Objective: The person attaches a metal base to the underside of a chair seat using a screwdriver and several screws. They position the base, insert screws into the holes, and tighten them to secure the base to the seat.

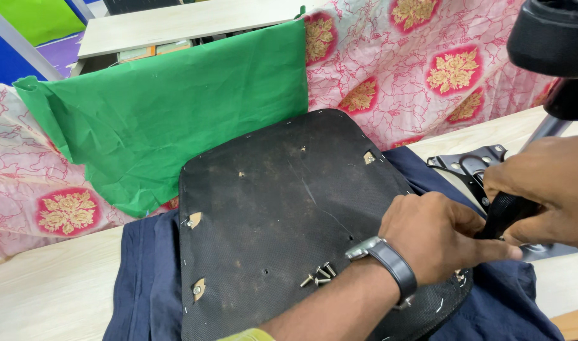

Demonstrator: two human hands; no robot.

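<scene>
Right hand (pixel 545 192) clenched around black ribbed tool handle (pixel 505 213); left hand (pixel 437 233) loosely curled over dusty black fabric-covered seat base (pixel 282 215), lower right.

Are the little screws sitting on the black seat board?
Touching. The head view shows the screws lying directly on the black seat board, just left of the left hand.

Bright, even light is filling the scene

The black seat base (pixel 282 221) is staying sharp and glare-free; above and right of it, a dark object (pixel 551 38) is looming blurred, and shadows are falling soft.
</scene>
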